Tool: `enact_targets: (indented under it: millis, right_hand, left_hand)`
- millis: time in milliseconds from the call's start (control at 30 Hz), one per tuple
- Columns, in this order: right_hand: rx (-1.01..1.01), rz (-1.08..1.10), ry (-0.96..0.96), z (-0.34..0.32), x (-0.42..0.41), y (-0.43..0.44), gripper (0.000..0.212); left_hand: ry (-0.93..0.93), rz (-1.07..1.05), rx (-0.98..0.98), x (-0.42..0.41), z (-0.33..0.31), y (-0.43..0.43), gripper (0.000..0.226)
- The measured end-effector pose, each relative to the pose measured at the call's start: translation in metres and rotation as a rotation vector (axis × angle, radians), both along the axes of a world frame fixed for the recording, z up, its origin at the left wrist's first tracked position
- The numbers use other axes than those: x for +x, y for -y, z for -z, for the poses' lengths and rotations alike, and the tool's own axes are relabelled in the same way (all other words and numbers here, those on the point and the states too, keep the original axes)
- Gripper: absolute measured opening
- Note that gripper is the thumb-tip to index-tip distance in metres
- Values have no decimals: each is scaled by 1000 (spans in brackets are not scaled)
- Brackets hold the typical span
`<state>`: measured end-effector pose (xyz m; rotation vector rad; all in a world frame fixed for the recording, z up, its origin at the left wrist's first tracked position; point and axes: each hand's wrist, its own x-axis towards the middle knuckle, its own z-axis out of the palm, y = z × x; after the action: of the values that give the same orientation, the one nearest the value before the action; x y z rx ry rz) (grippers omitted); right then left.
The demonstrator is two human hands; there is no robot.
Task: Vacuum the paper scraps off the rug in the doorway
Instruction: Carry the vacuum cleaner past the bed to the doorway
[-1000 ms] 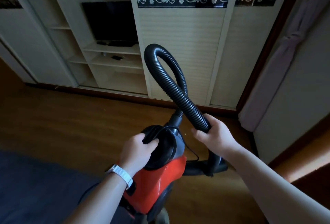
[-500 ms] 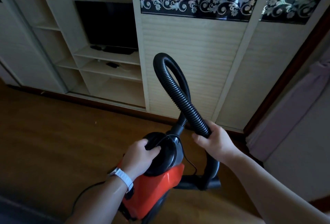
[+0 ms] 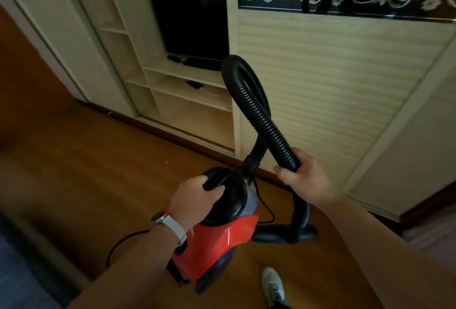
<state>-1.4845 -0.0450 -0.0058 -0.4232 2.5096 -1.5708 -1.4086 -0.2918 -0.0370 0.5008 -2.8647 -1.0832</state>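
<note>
Left hand (image 3: 197,195) is closed around the black carry handle (image 3: 217,180) on top of the red canister vacuum (image 3: 217,242), white-strap watch (image 3: 170,225) on that wrist. Vacuum body is off the wood floor (image 3: 86,173), tilted, wheels toward the camera. Right hand (image 3: 303,178) is wrapped around the ribbed black hose (image 3: 259,116) near its lower end; the hose loops up and back down into the vacuum's front. The wand drops below the right hand to the floor nozzle (image 3: 283,233), just beside the vacuum. Power cord (image 3: 123,239) trails left across the floor. White sneaker (image 3: 274,286) at bottom edge. Cabinet unit with a TV (image 3: 192,25) behind. No paper scraps or doorway rug identifiable; a dark blurred surface sits at lower left, can't tell what.
</note>
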Motion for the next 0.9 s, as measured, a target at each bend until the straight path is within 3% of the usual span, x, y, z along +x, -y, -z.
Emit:
enact_targets:
  millis: [200, 467, 900]
  right_hand:
    - [-33, -110, 8, 4, -113, 21, 17]
    - [-11, -328, -75, -7, -195, 96, 21]
    - [132, -532, -104, 14, -272, 305, 21]
  left_hand:
    - [55, -196, 50, -65, -7, 5, 31]
    - [-75, -406, 69, -103, -24, 42, 22]
    - [-79, -663, 202, -152, 10, 210, 30]
